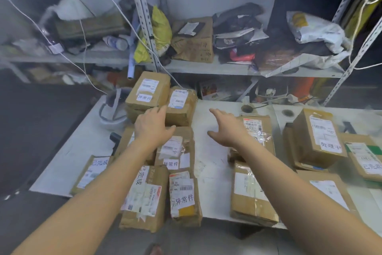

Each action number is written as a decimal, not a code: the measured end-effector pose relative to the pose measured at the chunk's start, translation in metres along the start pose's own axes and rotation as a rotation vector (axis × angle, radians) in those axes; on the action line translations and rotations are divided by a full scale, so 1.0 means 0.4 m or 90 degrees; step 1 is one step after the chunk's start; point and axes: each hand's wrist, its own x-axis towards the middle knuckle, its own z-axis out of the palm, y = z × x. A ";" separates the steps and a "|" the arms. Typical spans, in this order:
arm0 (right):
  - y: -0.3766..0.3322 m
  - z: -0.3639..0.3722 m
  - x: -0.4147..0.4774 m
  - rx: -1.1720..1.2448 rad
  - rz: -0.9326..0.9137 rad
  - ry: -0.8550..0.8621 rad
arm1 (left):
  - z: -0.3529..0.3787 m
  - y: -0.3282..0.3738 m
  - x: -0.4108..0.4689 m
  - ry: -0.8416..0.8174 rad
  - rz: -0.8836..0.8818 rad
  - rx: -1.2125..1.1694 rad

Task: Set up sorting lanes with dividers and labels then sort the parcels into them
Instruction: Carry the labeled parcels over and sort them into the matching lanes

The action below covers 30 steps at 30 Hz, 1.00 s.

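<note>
Brown cardboard parcels with white shipping labels and handwritten paper tags lie on a white table. At the back left two boxes stand side by side: a larger stacked box and a smaller box. My left hand reaches toward them, fingers apart, fingertips at the lower edge of the larger box, holding nothing. My right hand hovers open over the bare strip of table, beside a taped parcel. More parcels lie in rows near the front left, others at the right.
Metal shelving behind the table holds bags, boxes and loose packaging. White cords hang down at the left. A white bowl-like object sits at the table's back left corner. Dark floor lies left of the table.
</note>
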 end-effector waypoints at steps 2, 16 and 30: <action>-0.055 -0.003 0.047 -0.004 0.010 0.000 | -0.008 -0.074 0.041 -0.005 -0.008 0.001; -0.421 0.092 0.393 0.149 0.126 -0.032 | 0.081 -0.519 0.351 -0.078 -0.037 -0.239; -0.502 0.202 0.521 0.349 0.332 0.017 | 0.208 -0.539 0.420 -0.181 -0.096 -0.640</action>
